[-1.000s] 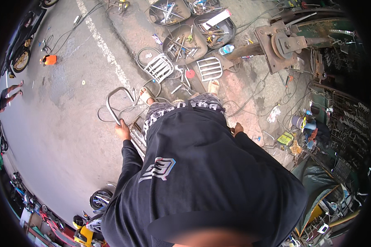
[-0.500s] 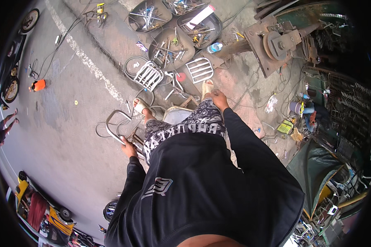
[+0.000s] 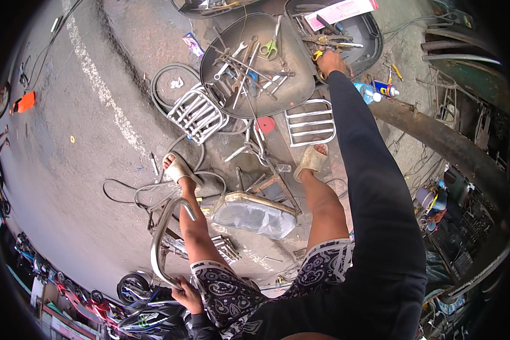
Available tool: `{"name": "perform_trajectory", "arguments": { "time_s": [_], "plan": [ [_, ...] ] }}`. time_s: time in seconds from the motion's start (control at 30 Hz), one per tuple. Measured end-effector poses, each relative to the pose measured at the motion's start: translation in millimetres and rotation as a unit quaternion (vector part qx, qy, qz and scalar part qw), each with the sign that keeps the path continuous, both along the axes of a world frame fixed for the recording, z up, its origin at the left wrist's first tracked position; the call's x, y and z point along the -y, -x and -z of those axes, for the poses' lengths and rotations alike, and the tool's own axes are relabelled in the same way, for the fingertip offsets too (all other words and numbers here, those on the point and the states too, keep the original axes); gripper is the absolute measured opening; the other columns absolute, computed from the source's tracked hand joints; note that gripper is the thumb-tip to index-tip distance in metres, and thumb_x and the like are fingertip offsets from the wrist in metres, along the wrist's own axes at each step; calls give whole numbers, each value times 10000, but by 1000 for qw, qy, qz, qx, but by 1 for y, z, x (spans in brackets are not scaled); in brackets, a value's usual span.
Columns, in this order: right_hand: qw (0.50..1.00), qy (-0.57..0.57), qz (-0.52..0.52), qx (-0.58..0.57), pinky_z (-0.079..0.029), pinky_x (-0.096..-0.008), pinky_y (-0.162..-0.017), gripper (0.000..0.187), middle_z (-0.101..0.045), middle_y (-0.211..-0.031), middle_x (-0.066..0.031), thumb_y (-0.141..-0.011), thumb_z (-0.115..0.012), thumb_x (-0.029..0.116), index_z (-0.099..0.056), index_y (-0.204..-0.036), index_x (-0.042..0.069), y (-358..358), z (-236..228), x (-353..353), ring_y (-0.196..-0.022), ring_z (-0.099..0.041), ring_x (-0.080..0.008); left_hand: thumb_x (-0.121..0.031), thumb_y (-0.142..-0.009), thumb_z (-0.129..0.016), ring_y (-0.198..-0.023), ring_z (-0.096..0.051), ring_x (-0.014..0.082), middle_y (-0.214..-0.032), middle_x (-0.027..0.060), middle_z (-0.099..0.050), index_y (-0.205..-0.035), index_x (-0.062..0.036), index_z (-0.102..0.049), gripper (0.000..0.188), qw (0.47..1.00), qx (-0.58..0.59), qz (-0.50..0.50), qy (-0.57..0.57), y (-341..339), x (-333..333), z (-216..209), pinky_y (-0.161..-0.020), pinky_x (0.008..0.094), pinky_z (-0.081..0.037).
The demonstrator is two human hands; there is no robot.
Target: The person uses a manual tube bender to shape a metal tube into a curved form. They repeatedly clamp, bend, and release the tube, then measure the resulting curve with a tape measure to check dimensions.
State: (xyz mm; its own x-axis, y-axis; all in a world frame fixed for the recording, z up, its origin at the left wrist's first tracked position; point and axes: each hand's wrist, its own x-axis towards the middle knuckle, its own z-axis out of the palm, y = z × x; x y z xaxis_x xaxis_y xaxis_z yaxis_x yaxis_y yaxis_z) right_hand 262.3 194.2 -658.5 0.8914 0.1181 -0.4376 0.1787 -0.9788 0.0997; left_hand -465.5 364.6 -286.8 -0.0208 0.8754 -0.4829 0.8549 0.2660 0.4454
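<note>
My left hand (image 3: 188, 297) is closed around the lower end of a bent shiny metal tube (image 3: 157, 249), whose hooked upper end is beside my left shin. My right arm stretches far forward. At its end my right hand (image 3: 330, 62) is down in the right tool tray (image 3: 374, 52), its fingers curled beside a yellow-handled tool (image 3: 317, 55); what they grip is partly hidden. Pliers and other tools lie around it, under a pink-and-white box (image 3: 343, 12). Left of it, another tray (image 3: 294, 93) holds wrenches, rods and green-handled scissors (image 3: 270, 48).
Silver tube racks (image 3: 197, 116) (image 3: 310, 123) lie before my feet. A low padded stool (image 3: 255, 215) stands between my legs. Hoses (image 3: 119, 190) curl at the left. A water bottle (image 3: 368, 93) and a blue spray can (image 3: 384, 89) are right of the trays, near a thick rusty beam (image 3: 436, 124).
I have bent forward. My right hand has gone from beside my right knee into the right tool tray. My left hand still holds the bent tube, now more upright.
</note>
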Motion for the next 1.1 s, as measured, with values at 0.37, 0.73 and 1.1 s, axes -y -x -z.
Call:
{"name": "perform_trajectory", "arguments": {
  "time_s": [0.37, 0.73, 1.1],
  "plan": [
    [912, -329, 65, 237, -433, -559, -1016, 485, -640, -1242, -184, -908, -693, 279, -593, -1308, 23, 33, -33, -29, -1194, -564, -368, -254, -1053, -562, -474, -339, 14, -599, -83, -408, -932, -52, -555, 236, 982, 157, -30, 98, -108, -119, -5, -422, 209, -256],
    [714, -641, -162, -229, -516, -454, -899, 648, -571, -1172, -226, -768, -733, 22, -434, -1343, 35, 397, -627, -197, -1044, -608, -416, -374, -1061, -521, -425, -327, 30, -590, -69, -390, -1257, -27, -564, 400, 883, 372, 126, 257, -203, -196, -261, -381, 226, -275],
    [732, -647, -203, 62, -533, -464, -836, 572, -636, -1036, -244, -826, -724, 170, -459, -1306, 8, 417, -733, -155, -972, -647, -417, -376, -1033, -590, -447, -367, 33, -568, -68, -443, -849, -58, -597, 367, 828, 341, 442, 53, -236, -173, -374, -426, 230, -250]
  ]
}}
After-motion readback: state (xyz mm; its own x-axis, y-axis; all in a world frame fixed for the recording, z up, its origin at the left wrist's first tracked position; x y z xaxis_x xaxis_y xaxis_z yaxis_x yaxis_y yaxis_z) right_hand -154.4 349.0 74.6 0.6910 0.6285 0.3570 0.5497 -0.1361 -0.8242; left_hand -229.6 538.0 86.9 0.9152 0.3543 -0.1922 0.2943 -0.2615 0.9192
